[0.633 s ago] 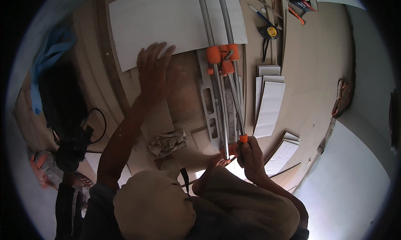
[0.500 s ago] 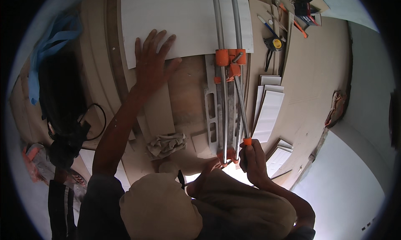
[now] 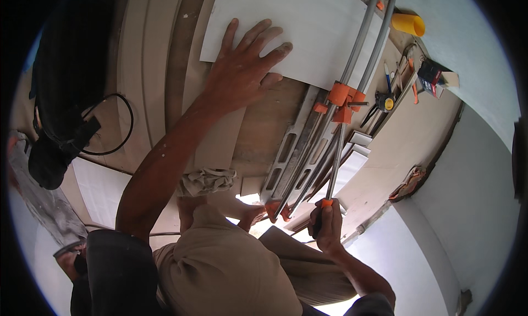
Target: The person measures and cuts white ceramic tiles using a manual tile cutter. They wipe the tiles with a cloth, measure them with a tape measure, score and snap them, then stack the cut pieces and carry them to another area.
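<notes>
My left hand (image 3: 242,68) lies spread on the near edge of a large white tile (image 3: 319,27), its fingers apart. The tile sits under the two metal rails of a manual tile cutter (image 3: 358,41). An orange carriage (image 3: 342,99) rides on those rails by the tile's near edge. From the carriage a metal lever (image 3: 336,162) slants down toward me. My right hand (image 3: 329,228) is wrapped round the lever's dark handle, below an orange collar. At the near end, the cutter's orange end piece (image 3: 278,210) is close to my feet.
Narrow white tile strips (image 3: 352,165) are stacked right of the cutter. Beyond them lie a yellow-and-black tape measure (image 3: 386,102), an open box (image 3: 432,80) and a yellow cylinder (image 3: 408,25). A crumpled cloth (image 3: 208,182) and a black bag (image 3: 71,68) are on the left.
The view has swung, so the cutter now slants up to the right. My left hand has shifted rightward along the tile's near edge. My right hand still grips the lever.
</notes>
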The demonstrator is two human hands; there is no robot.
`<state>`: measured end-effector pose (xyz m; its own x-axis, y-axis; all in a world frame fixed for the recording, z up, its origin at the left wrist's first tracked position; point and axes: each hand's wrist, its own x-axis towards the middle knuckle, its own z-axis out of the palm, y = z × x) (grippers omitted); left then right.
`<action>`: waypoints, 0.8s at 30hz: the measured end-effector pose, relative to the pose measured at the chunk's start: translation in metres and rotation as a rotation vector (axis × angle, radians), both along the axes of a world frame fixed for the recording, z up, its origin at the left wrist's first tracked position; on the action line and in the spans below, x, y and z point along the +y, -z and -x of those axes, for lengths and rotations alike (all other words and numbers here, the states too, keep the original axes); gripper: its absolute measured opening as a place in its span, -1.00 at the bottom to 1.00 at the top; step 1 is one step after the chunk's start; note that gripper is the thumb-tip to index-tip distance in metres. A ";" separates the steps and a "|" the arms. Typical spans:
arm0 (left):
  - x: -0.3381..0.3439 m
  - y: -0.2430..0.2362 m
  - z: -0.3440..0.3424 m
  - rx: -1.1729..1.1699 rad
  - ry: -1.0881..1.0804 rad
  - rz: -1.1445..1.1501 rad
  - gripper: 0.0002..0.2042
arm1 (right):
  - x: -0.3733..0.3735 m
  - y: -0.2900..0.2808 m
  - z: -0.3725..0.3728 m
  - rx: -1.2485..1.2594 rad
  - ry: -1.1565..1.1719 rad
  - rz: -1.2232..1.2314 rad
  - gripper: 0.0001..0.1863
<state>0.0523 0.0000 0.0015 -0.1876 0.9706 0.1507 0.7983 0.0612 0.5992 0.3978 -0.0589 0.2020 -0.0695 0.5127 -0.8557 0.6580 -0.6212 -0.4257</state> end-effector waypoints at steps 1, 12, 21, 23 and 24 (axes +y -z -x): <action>0.000 0.001 0.000 -0.020 -0.005 -0.010 -0.36 | -0.002 0.000 0.001 -0.013 0.035 -0.005 -0.44; 0.003 0.006 0.000 -0.110 -0.039 -0.027 -0.36 | -0.013 0.045 0.015 -0.215 0.047 -0.233 -0.38; -0.003 0.011 0.002 -0.059 -0.045 -0.072 -0.48 | -0.028 0.082 -0.003 -0.170 -0.033 -0.280 -0.33; -0.001 0.008 0.001 -0.052 -0.041 -0.034 -0.47 | -0.028 0.082 0.002 -0.166 -0.002 -0.269 -0.34; 0.000 0.008 0.001 -0.071 -0.038 -0.024 -0.45 | -0.028 0.083 0.004 -0.165 0.017 -0.266 -0.35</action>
